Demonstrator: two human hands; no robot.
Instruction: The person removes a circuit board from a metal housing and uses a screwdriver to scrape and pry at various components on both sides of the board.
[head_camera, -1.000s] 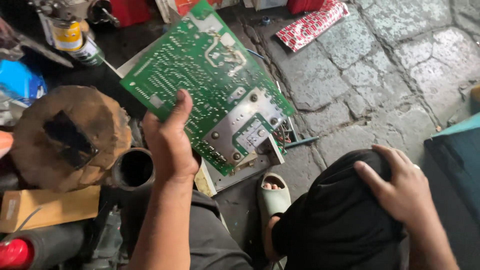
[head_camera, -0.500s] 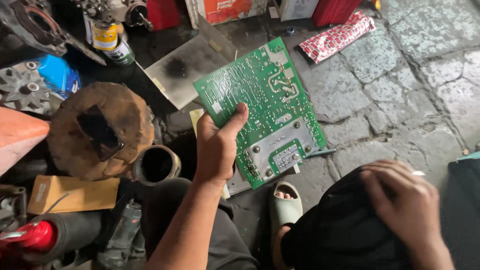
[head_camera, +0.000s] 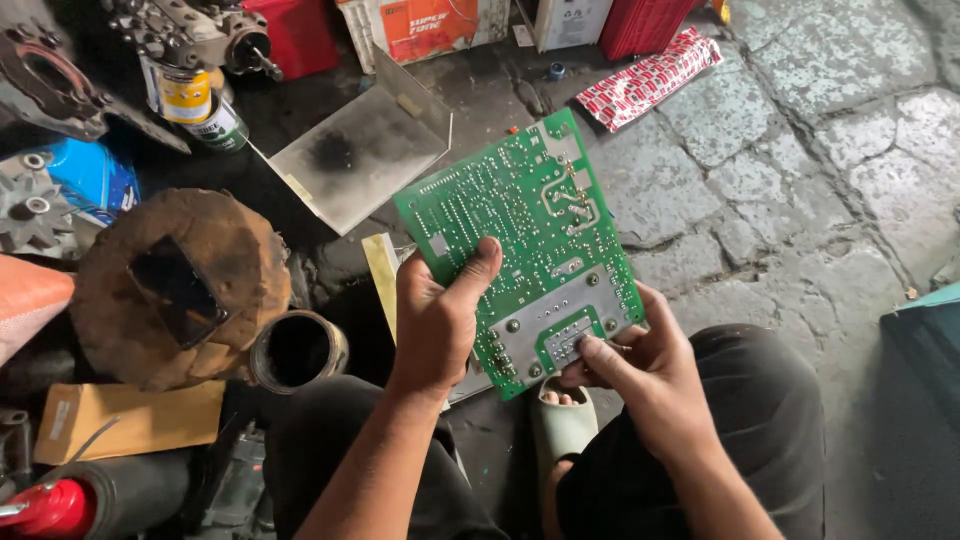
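A green circuit board with its solder side up is held over my lap, tilted away from me. My left hand grips its near left edge, thumb lying on the board. My right hand holds the near right corner, thumb pressing on the bare silver patch of the board. Below the board my foot in a pale green sandal rests on the ground.
A round rusty wooden block and a dark pipe end lie at the left. A grey metal sheet, a can, a red patterned packet and boxes lie farther off. Stone paving spreads to the right.
My right hand has left my knee and taken hold of the board's near right corner. The board has come closer to me, and the view has shifted.
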